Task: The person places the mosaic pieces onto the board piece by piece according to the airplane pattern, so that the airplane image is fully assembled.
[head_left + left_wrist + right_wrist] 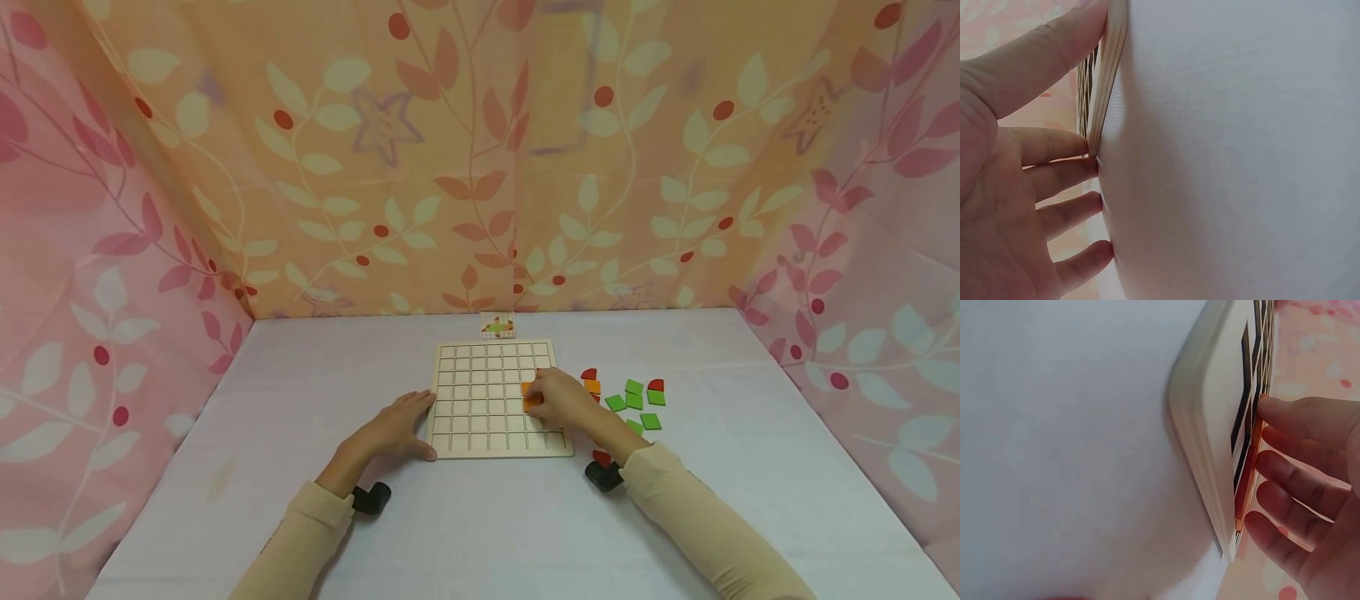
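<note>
A pale wooden grid board (480, 407) lies on the white-covered table. My left hand (393, 425) rests along its left edge, fingers spread and fairly straight, the thumb near the front left corner. In the left wrist view the thumb (1054, 53) and fingertips touch the board's rim (1107, 94). Over the right columns, my right hand (558, 398) pinches an orange square tile (528, 403) between thumb and index finger, low at the grid. The right wrist view shows orange and red pieces (1245, 481) in the cells under the fingertips. Part of the tile is hidden by the fingers.
Several green tiles (633, 401) lie loose right of the board, with red quarter-round pieces (656, 385) and an orange tile (592, 387). Another red piece (602, 458) is by the right wrist. A small pattern card (497, 325) lies behind the board. Patterned cloth (480, 167) walls surround the table.
</note>
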{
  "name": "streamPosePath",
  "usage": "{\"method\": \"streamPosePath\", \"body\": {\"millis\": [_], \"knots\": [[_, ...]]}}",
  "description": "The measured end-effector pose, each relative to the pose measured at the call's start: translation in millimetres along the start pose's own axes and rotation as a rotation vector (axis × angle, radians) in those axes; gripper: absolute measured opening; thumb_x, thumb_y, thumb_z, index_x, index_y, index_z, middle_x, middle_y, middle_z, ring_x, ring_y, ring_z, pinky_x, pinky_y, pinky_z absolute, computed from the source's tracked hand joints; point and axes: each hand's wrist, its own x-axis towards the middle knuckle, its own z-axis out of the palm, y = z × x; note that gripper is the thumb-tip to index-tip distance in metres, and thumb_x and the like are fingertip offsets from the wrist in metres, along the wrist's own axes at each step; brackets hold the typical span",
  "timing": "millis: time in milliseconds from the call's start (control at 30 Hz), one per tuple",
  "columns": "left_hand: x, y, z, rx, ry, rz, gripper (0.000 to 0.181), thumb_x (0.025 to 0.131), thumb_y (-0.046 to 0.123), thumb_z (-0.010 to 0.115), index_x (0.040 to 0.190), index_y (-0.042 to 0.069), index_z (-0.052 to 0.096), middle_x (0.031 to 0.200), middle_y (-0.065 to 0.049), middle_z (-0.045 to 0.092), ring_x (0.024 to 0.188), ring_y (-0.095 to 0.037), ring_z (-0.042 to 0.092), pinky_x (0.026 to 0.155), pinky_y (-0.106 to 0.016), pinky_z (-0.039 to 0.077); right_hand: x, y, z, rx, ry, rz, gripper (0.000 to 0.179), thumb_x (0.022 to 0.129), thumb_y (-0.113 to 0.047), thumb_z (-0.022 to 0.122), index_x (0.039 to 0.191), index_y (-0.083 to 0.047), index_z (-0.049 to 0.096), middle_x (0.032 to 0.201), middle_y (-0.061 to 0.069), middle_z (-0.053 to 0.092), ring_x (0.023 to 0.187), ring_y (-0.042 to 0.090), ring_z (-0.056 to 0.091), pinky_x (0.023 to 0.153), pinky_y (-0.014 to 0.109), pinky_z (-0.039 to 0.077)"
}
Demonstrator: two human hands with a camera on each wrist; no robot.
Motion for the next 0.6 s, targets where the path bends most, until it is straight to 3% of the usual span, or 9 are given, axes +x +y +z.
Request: {"method": "streamPosePath", "body": {"millis": [200, 433, 600], "knots": [[0.0, 0.6, -0.7, -0.003, 0.002, 0.015, 0.101, 0.070, 0.032, 0.086, 0.151, 0.004, 0.033, 0.159, -0.014, 0.030, 0.148, -0.037, 0.023, 0.117, -0.057, 0.025, -3.8, 6, -5, 0.094, 0.004, -0.008, 0.023, 0.082, -0.020, 0.078, 0.102, -0.008, 0.075, 0.102, 0.005, 0.067, 0.105, 0.026, 0.058, 0.097, 0.043, 0.048], [1.0, 0.1, -0.1, 0.003, 0.003, 0.016, 0.101, 0.071, 0.032, 0.086, 0.151, 0.004, 0.032, 0.160, -0.014, 0.030, 0.148, -0.037, 0.023, 0.117, -0.057, 0.025, -7.5, 22, -14, 0.234, 0.016, 0.050, 0.030, 0.083, -0.021, 0.077, 0.109, -0.007, 0.073, 0.100, 0.002, 0.065, 0.091, 0.020, 0.055, 0.082, 0.035, 0.049], [0.4, 0.0, -0.2, -0.001, 0.001, 0.011, 0.101, 0.070, 0.032, 0.086, 0.151, 0.004, 0.033, 0.159, -0.014, 0.030, 0.148, -0.037, 0.023, 0.117, -0.057, 0.025, -12.7, 32, -22, 0.291, 0.013, 0.082, 0.032, 0.085, -0.024, 0.074, 0.113, -0.009, 0.072, 0.106, 0.003, 0.067, 0.098, 0.022, 0.057, 0.086, 0.038, 0.051]]}}
